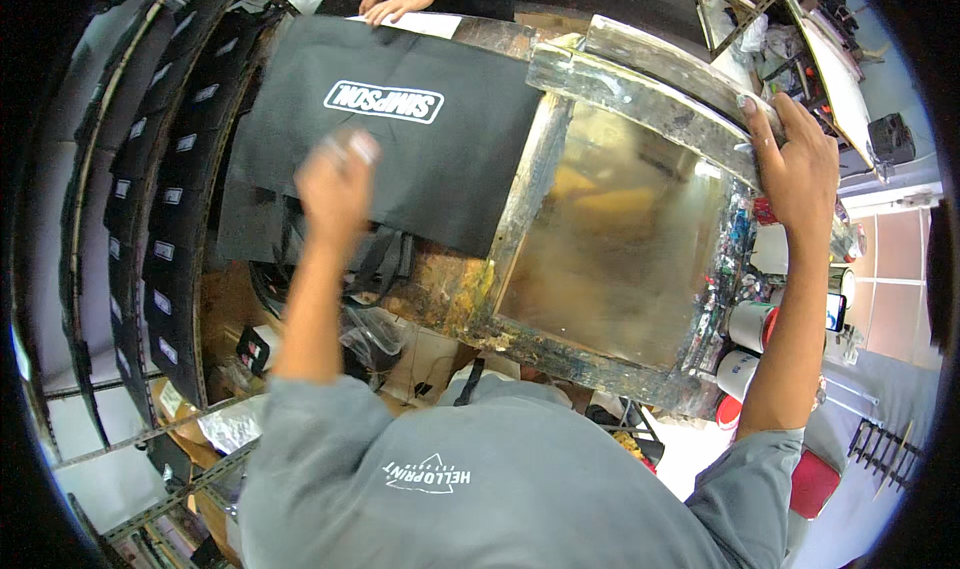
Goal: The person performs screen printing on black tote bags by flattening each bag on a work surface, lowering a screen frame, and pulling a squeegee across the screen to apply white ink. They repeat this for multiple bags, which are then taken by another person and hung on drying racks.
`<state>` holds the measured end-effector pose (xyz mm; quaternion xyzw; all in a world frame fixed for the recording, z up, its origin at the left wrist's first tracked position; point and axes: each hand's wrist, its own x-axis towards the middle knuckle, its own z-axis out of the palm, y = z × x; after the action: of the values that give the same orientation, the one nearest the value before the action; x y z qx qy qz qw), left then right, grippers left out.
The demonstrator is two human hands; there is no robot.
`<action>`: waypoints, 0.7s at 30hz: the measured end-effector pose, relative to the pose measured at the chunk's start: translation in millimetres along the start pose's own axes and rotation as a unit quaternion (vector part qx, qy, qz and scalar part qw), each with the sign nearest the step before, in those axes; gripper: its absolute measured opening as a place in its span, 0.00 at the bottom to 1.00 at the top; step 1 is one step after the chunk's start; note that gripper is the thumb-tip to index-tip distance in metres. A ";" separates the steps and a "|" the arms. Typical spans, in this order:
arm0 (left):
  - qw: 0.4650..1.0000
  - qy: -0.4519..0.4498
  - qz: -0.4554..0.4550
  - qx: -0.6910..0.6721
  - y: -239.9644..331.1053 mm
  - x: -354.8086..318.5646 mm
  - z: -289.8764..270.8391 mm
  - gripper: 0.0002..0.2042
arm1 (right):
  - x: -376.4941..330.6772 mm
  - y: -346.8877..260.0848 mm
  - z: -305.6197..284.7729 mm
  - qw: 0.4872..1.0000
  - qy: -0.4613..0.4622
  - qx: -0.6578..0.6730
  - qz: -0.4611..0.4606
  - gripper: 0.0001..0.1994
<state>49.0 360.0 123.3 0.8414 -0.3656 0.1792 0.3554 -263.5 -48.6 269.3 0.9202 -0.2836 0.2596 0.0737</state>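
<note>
A black fabric bag (440, 169) with a white printed label lies flat on the worktable, its dark straps loose along the near edge. My left hand (340, 184) is above the bag, just short of the label; its fingers are smeared by motion. To the right sits a paint-stained wooden screen-printing frame (525, 189) with a brownish see-through mesh (620, 229). Along its far side lies a worn wooden bar (680, 74). My right hand (803, 164) is closed round the bar's right end, thumb on the near side.
Across the table another person's hands (405, 4) rest by the bag's far edge. Racks at left carry several black printed pieces (170, 239). Paint cans (748, 324) stand right of the frame, with a phone (836, 312) near them. Clear plastic (375, 334) lies below the bag.
</note>
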 end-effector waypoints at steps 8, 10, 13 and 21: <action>0.966 -0.212 0.009 -0.149 114.2 -208.7 41.0 0.10 | -2.2 1.8 -0.2 1.000 -0.009 0.018 0.014 0.34; 0.967 -0.228 0.048 -0.098 100.8 -190.2 38.1 0.10 | -1.0 2.2 0.8 1.000 -0.022 0.000 0.015 0.34; 0.976 -0.201 0.056 -0.057 79.3 -162.5 35.3 0.11 | -2.1 1.3 3.2 1.000 0.002 0.003 0.015 0.34; 0.945 -0.140 -0.116 0.272 -17.4 -69.9 81.4 0.36 | -12.1 -2.2 -1.0 1.000 -0.021 0.005 0.009 0.34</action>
<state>18.6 343.2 20.3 0.9594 -0.2485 0.1096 0.0768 -271.2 -40.7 263.8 0.9232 -0.2920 0.2424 0.0604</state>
